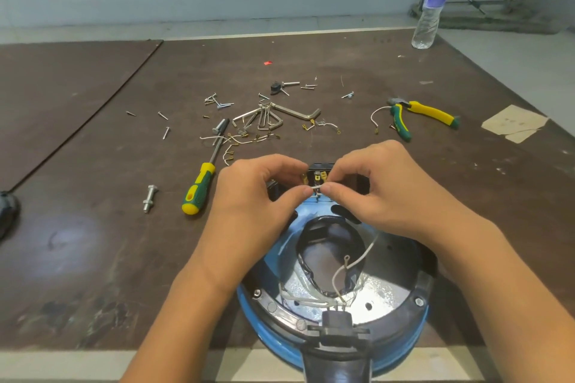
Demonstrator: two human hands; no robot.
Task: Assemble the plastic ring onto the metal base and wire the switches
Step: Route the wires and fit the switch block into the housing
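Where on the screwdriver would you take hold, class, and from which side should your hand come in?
Grip the screwdriver by its thick yellow-green handle, coming down from above at the near end. It lies flat with the handle toward the person and nothing touching it, while the thin shaft runs away among loose wires.

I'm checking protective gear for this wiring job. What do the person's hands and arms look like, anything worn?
Nothing is worn. The left hand and right hand are bare: no gloves, rings or tape show. The left forearm and right forearm are bare down to the frame's edge, with no sleeve, watch or wristband in view.
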